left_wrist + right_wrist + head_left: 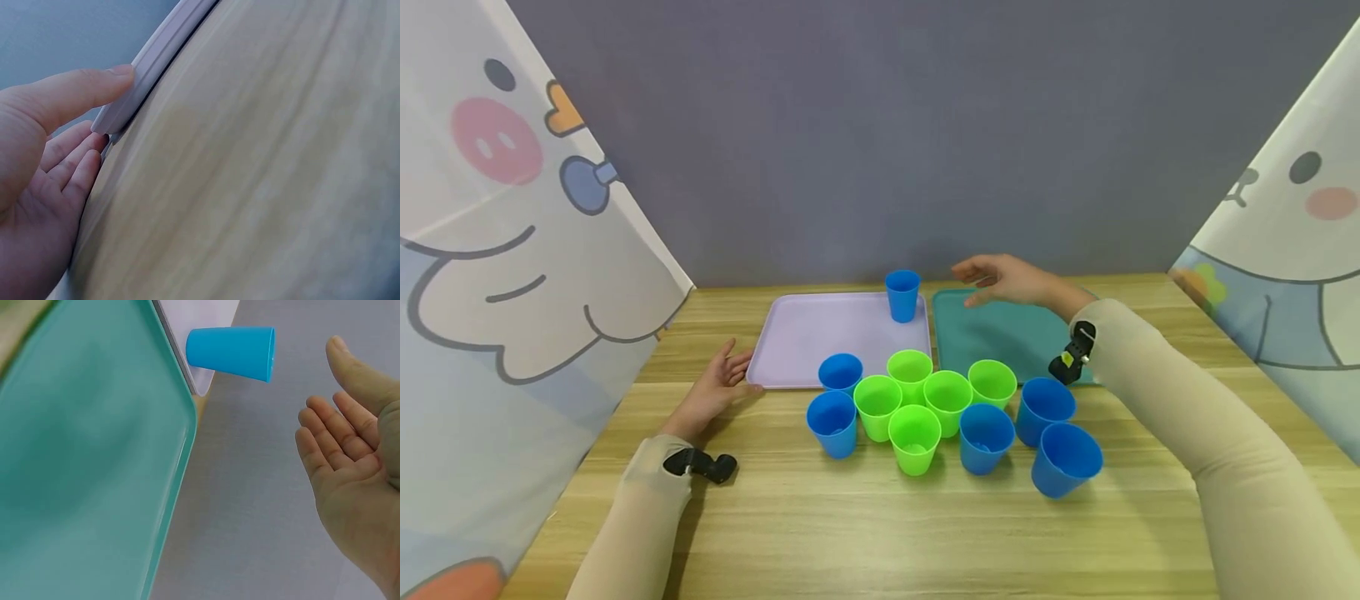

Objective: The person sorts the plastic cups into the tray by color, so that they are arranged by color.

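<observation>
My left hand [721,385] lies at the near left corner of a lavender tray [820,333]. In the left wrist view, the thumb rests on the tray's rim [150,65] and the other fingers, loosely extended, are beside the corner. Above the far part of a teal tray [1000,333], my right hand [1011,279] hovers with nothing in it, fingers slightly bent and thumb apart. To its left, a blue cup [902,298] stands upright at the lavender tray's far right corner. The right wrist view shows this blue cup [230,352] apart from the right hand [350,450].
In front of the trays, several green cups [914,442] stand upright, mouths up, on the wooden table [865,533]. Blue cups flank them on the left [833,425] and right [1067,460]. A grey wall [880,150] rises behind, with cartoon-printed cloths at both sides.
</observation>
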`<state>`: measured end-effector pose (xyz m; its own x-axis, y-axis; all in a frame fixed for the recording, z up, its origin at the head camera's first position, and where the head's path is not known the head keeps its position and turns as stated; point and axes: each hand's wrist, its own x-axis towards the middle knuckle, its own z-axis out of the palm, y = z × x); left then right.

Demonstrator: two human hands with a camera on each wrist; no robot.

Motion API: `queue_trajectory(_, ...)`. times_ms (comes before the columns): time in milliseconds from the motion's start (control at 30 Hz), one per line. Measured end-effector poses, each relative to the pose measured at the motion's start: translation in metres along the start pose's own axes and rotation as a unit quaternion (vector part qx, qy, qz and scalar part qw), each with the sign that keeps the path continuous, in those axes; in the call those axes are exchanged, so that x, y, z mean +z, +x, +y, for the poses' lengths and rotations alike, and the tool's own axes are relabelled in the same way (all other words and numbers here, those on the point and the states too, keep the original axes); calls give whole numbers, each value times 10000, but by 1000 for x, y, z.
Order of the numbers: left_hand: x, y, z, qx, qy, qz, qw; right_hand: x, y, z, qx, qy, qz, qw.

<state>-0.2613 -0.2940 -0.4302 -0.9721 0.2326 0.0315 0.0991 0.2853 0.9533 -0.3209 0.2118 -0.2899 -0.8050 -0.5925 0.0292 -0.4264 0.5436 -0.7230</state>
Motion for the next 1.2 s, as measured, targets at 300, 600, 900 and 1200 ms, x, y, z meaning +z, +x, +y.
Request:
queue_trajectory(300,0,0,0,9,-97,25,9999,-4,-40,6,-134,270,-54,9995)
queue_trajectory(600,-5,-8,-3,-2,90,15,10000,-4,-80,19,-704,456,-573,9948)
queue_trajectory(900,-3,-6,-1,102,-90,87,9999,-8,-110,39,-1346,1014,-1481,9745)
queue_trajectory(1200,-1,-4,-1,85,-44,66,9999,8,-125,55,-1423,1580,-1952,9574)
